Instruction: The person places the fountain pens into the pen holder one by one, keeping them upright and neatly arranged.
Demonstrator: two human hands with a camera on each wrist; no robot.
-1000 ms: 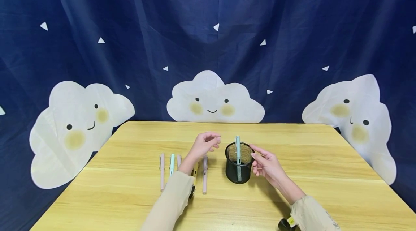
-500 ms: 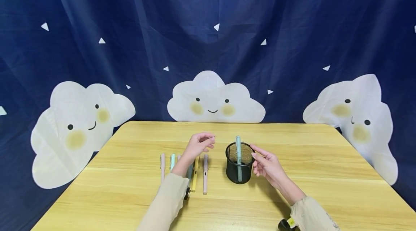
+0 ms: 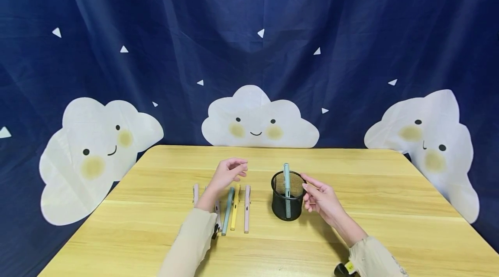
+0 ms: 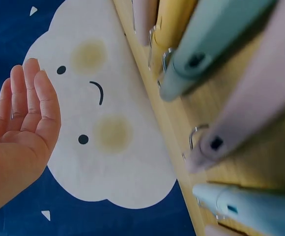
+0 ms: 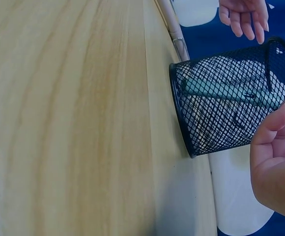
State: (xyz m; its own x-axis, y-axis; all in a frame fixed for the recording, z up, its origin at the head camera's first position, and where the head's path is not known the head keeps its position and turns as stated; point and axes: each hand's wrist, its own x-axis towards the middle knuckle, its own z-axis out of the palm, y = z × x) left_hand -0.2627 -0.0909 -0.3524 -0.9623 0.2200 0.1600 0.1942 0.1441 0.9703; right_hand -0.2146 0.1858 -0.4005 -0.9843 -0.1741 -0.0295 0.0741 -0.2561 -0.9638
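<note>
My left hand (image 3: 227, 176) hovers above the row of pens, fingers loosely bent and holding nothing; the left wrist view shows its bare palm. Beneath it lie a pink pen (image 3: 247, 210), a yellow pen (image 3: 235, 207), a teal pen (image 3: 228, 212) and a lilac pen (image 3: 218, 215). Farther left is another pink pen (image 3: 196, 193), partly behind the sleeve. A light blue pen (image 4: 250, 209) shows in the left wrist view. My right hand (image 3: 323, 199) holds the black mesh pen holder (image 3: 278, 208) at its rim, between thumb and fingers. One teal pen (image 3: 286, 179) stands inside it.
The wooden table (image 3: 390, 207) reaches back to a dark blue curtain (image 3: 249, 17) printed with white clouds. A black object with a yellow label (image 3: 345, 268) is at the right sleeve, near the table's front.
My left hand has drifted left, away from the pen holder, and its forearm now uncovers the yellow and teal pens. The right hand stays at the holder.
</note>
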